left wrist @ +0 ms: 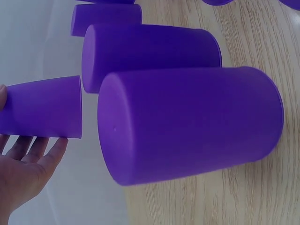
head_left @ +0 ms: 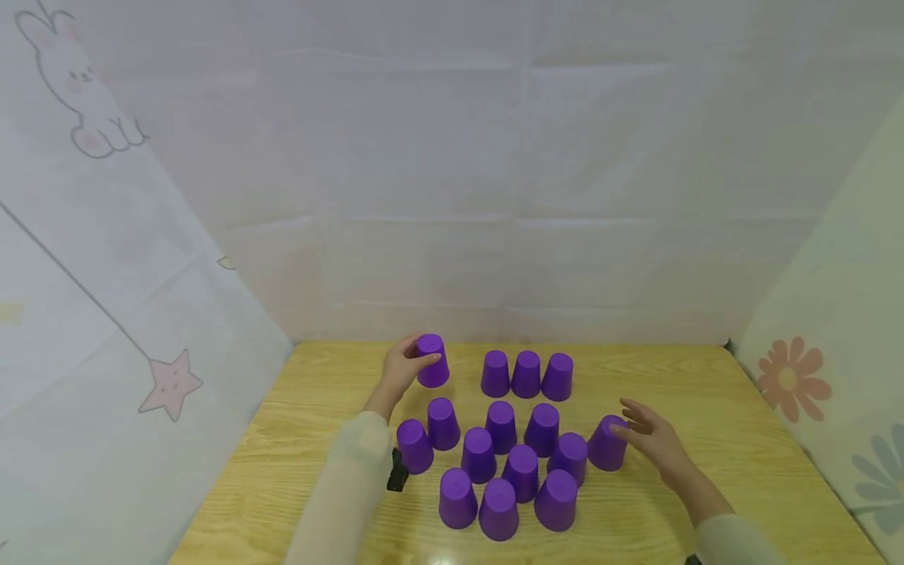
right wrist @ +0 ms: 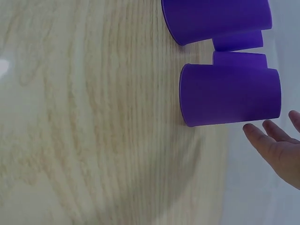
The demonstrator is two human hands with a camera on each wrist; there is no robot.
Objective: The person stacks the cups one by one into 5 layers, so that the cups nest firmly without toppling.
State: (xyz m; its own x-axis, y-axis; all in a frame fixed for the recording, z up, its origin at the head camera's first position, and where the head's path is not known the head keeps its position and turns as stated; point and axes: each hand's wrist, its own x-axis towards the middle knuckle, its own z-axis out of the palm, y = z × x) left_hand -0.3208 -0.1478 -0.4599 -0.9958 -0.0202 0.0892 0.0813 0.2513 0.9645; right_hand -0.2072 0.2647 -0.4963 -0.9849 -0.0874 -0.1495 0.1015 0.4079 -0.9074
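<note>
Head view: my left hand (head_left: 402, 370) grips a cup (head_left: 435, 375), which I'd hold level, mouth-down; my right hand (head_left: 655, 443) has fingers apart.

A pale cream left sleeve (head_left: 346, 486), lower centre-left, matches the right sleeve (head_left: 734, 540), lower right, each with a small black piece (head_left: 398, 471) alongside.

Soft, diffuse light, small white glare (right wrist: 3, 67) on the table (right wrist: 108, 103), faint soft-edged shadow (right wrist: 164, 183).

We see table (head_left: 268, 471), frame bottom | cup cluster (head_left: 479, 455) on it, lower centre | three-cup row (head_left: 526, 375) behind | cup (head_left: 435, 372) in left hand (head_left: 402, 369), left of row
</note>
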